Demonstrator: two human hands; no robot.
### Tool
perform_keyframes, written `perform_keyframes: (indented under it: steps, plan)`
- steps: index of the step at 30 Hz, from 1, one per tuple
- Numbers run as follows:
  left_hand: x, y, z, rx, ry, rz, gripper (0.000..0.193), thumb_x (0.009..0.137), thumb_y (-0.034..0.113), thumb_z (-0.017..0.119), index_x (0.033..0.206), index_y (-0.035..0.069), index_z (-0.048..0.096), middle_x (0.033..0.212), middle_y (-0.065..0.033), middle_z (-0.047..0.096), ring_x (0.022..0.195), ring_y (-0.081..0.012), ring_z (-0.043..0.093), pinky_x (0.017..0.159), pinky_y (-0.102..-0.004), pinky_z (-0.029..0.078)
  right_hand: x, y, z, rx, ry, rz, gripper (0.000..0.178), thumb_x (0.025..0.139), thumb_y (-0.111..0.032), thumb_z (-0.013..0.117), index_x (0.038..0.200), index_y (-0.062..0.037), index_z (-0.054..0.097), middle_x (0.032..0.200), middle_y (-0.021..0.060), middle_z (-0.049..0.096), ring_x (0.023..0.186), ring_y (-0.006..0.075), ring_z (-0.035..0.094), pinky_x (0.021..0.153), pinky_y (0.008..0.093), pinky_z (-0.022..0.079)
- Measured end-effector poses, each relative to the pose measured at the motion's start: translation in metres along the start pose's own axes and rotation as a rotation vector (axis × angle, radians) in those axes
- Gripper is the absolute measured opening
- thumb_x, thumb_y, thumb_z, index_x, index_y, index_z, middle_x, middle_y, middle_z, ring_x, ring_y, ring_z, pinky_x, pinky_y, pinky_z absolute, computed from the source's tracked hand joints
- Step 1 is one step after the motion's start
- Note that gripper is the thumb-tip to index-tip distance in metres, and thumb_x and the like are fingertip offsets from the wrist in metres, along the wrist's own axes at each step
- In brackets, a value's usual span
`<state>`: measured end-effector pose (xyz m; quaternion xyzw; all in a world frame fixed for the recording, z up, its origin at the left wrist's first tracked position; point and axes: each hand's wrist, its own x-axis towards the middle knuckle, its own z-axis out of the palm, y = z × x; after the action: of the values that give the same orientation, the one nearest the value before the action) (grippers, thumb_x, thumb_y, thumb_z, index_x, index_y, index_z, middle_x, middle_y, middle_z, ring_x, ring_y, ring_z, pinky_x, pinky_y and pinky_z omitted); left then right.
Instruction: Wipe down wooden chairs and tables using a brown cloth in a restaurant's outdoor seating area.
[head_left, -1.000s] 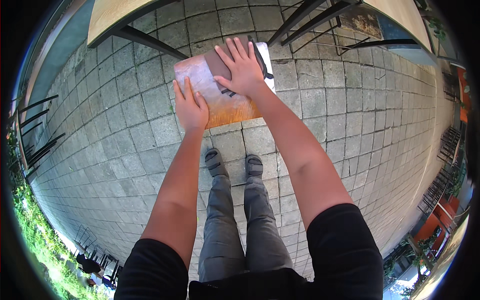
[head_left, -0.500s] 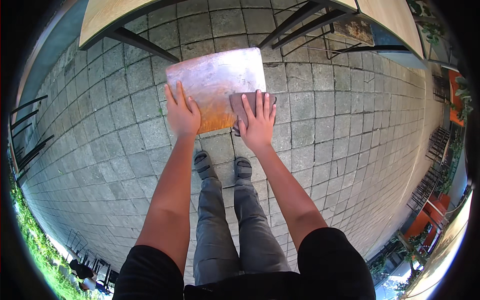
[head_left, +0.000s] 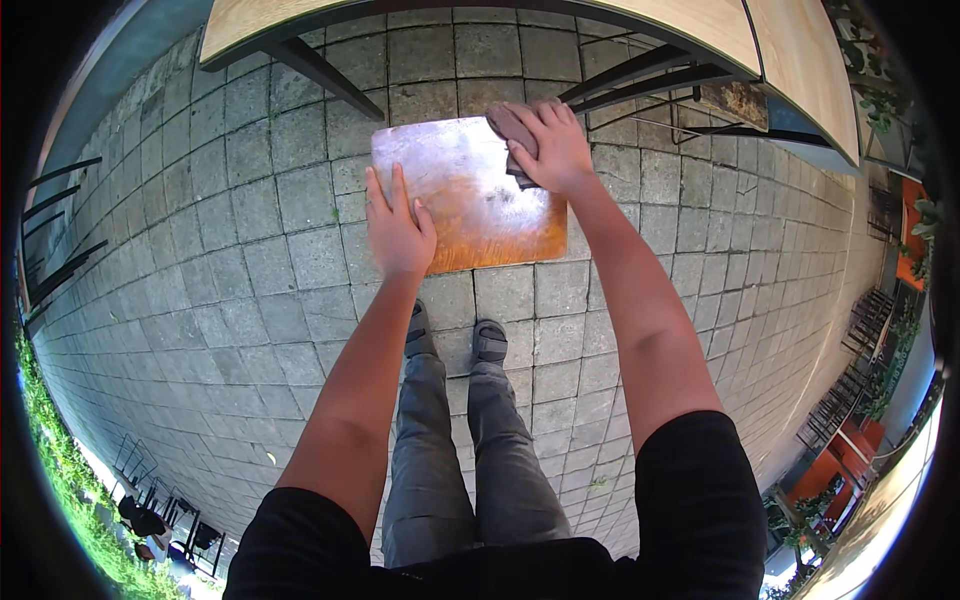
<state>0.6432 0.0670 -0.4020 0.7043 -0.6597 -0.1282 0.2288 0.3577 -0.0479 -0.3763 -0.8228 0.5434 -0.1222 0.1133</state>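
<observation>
A glossy brown board (head_left: 460, 205) with rounded corners, like a stool or chair top, lies in front of me above the paving; whatever supports it is hidden. Glare whitens most of its far part, while the near edge shows orange-brown wood. My left hand (head_left: 402, 232) rests on the board's near left side, fingers stretched and thumb apart, holding nothing. At the far right corner, my right hand (head_left: 556, 150) presses a folded brown cloth (head_left: 513, 130) onto the surface. Part of the cloth sticks out left of the fingers, and the rest is under the palm.
Beyond the board stand tables with light wooden tops (head_left: 690, 22) and dark metal legs (head_left: 325, 80). Grey square paving (head_left: 620, 330) stretches all round. My sandalled feet (head_left: 489, 342) are just below the board. Dark stacked furniture (head_left: 872, 320) lines the right side.
My right hand has slid the cloth from the board's near right corner to its far right corner. My left hand stays on the left side. The whole view has shifted slightly.
</observation>
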Motion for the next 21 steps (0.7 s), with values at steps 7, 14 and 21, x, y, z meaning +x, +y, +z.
perform_keyframes:
  steps: [7,14,21]
  plan:
    - [0.000,0.005,-0.002,-0.041,-0.013,-0.018,0.068,0.103,0.023,0.058,0.167,0.011,0.038,0.172,-0.0297,0.030,0.137,-0.0513,0.055,0.107,-0.0549,0.053,0.031,-0.054,0.044,-0.290,0.165,0.426,0.055,0.099,-0.049,0.058,0.136,-0.0083,0.066,0.133,0.0180,0.068,0.136,0.0406,0.054,0.129,0.0706,0.017]
    - [-0.006,-0.007,-0.003,-0.537,0.104,-0.305,0.054,0.109,0.019,0.050,0.157,0.000,0.035,0.157,-0.0305,0.042,0.129,-0.0520,0.057,0.102,-0.0554,0.053,0.075,-0.152,0.084,-0.178,0.130,0.400,0.065,0.103,-0.052,0.054,0.146,-0.0021,0.057,0.137,0.0216,0.066,0.137,0.0428,0.053,0.130,0.0685,0.014]
    - [-0.013,-0.025,0.025,-0.677,0.242,-0.530,0.050,0.116,0.029,0.037,0.154,-0.003,0.030,0.152,-0.0289,0.044,0.138,-0.0412,0.051,0.117,-0.0492,0.039,0.101,-0.222,0.110,-0.196,-0.046,0.055,0.072,0.098,-0.043,0.064,0.157,-0.0059,0.049,0.135,0.0160,0.064,0.138,0.0380,0.053,0.130,0.0705,0.016]
